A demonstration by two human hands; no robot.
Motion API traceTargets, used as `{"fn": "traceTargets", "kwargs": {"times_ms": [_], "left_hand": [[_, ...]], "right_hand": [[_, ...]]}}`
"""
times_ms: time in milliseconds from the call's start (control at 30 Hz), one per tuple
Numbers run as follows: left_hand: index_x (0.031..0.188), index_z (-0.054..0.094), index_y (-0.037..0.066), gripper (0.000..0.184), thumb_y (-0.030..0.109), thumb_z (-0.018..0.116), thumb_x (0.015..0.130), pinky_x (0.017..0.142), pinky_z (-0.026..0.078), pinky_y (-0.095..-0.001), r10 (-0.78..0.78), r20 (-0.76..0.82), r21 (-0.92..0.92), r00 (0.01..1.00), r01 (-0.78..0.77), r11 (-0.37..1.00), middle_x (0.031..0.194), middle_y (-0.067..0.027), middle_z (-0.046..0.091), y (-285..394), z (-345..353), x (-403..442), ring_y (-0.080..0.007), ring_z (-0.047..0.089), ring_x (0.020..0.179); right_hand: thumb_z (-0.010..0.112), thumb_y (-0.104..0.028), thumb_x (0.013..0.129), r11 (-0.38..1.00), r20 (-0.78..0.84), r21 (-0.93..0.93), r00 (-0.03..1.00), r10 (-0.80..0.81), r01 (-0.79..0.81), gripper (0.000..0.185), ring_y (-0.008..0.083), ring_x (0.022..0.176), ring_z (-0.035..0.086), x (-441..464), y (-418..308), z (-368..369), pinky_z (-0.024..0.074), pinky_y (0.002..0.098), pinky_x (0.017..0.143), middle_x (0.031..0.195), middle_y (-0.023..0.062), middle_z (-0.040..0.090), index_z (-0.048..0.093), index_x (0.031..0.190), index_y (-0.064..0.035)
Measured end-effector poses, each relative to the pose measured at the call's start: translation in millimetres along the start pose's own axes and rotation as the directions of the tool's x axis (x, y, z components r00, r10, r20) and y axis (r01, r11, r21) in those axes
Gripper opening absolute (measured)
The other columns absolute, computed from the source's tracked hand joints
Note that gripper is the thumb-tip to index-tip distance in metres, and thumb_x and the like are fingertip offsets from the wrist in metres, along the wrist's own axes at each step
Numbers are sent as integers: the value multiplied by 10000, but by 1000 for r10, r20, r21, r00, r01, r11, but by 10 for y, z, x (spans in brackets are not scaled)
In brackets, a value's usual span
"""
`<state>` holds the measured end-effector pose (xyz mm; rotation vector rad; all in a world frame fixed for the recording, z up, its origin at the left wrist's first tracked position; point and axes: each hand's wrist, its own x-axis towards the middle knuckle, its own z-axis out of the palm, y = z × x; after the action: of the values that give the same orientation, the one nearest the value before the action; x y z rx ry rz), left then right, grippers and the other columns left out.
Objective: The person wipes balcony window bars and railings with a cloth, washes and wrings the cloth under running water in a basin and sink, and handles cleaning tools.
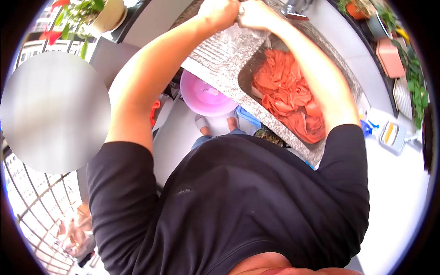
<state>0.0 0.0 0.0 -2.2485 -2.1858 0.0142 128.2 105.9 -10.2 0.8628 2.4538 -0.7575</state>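
Note:
At the top edge, above the stone counter (pixel 238 62), my left hand (pixel 221 13) and my right hand (pixel 257 16) meet, both with fingers closed. What they grip is hidden. Just under them is something clear and shiny, water or thin plastic; I cannot tell which. Wet orange-red cloth (pixel 286 91) lies bunched in the sink (pixel 246 79), beneath my right forearm. Grooves run across the counter to the left of the sink.
Below the counter's front edge, a pink-purple basin (pixel 195 103) stands near my feet. Potted plants (pixel 107 18) line the upper left, with more pots (pixel 389 57) on a right-hand ledge. A soap dish (pixel 392 137) sits at right. Metal bars (pixel 39 201) cross the lower left.

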Motion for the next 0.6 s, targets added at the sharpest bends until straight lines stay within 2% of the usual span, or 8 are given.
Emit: {"fn": "traceTargets", "kwargs": {"times_ms": [33, 67, 200, 333, 400, 433, 500, 600], "left_hand": [[1001, 740, 27, 233, 198, 625, 892, 779, 611, -427, 73, -49, 20, 996, -72, 997, 963, -184, 764, 7, 93, -41, -330, 759, 880], [976, 725, 10, 220, 156, 568, 928, 775, 608, -432, 90, -26, 31, 996, -90, 996, 967, -187, 760, 42, 128, -34, -340, 755, 857], [1054, 613, 56, 210, 175, 628, 881, 628, 600, -375, 381, -106, 277, 919, -340, 899, 907, -146, 711, -345, 264, -36, -272, 750, 768], [1355, 641, 202, 443, 261, 542, 928, 998, 532, -371, 374, -104, -181, 922, -387, 904, 1288, -61, 682, -566, 245, -111, -234, 654, 1180], [1062, 742, 170, 235, 253, 601, 893, 909, 554, -433, 217, 91, 31, 972, -220, 975, 1126, -88, 707, -231, -114, -422, -224, 689, 1059], [905, 737, 172, 152, 283, 651, 847, 837, 555, -440, 136, -111, -15, 985, -138, 990, 1030, -64, 685, -201, 498, -324, -222, 667, 991], [893, 740, 95, 202, 259, 693, 785, 843, 561, -436, -60, -14, -109, 998, 59, 992, 1063, -136, 672, -20, 660, -611, -268, 670, 1001], [875, 743, -21, 305, 223, 756, 692, 852, 570, -428, -278, 141, -335, 950, 310, 890, 1111, -245, 651, 23, 512, -1326, -337, 675, 1016]], "right_hand": [[743, -235, 699, 968, -453, 123, 881, -140, 217, 332, 305, 806, 756, -287, 41, 340, 614, 396, 792, 930, 176, 773, 766, 940, -8], [749, -179, 695, 903, -401, 400, 916, 20, 155, 290, 241, 770, 750, -413, -31, 427, 600, 370, 724, 867, 166, 761, 751, 904, 21], [781, -161, 781, 245, -264, 930, 962, -71, 273, 225, 154, 677, 679, 6, -92, 845, 527, 302, 600, 789, 73, 722, 743, 925, 7], [738, -200, 866, -12, -300, 953, 941, -156, 302, 279, 128, 922, 676, 48, -154, 1141, 530, 287, 823, 986, 60, 728, 738, 1082, -24], [757, -163, 837, 185, -346, 912, 929, -129, 366, 378, 174, 981, 671, 30, -191, 1177, 528, 322, 868, 1060, 89, 713, 674, 1182, -32], [766, -144, 823, 403, -368, 833, 924, -105, 378, 440, 197, 1011, 669, 14, -181, 1172, 526, 340, 890, 1096, 103, 706, 643, 1231, -36], [785, -107, 794, 765, -449, 558, 892, -46, 321, 578, 243, 1070, 664, -100, -153, 1244, 524, 376, 935, 1170, 132, 692, 579, 1331, -44], [754, -14, 753, 819, -773, 329, 633, -52, 469, 660, 319, 1213, 598, -287, -448, 1541, 475, 407, 1035, 1291, 185, 604, 552, 1378, -71]]}}
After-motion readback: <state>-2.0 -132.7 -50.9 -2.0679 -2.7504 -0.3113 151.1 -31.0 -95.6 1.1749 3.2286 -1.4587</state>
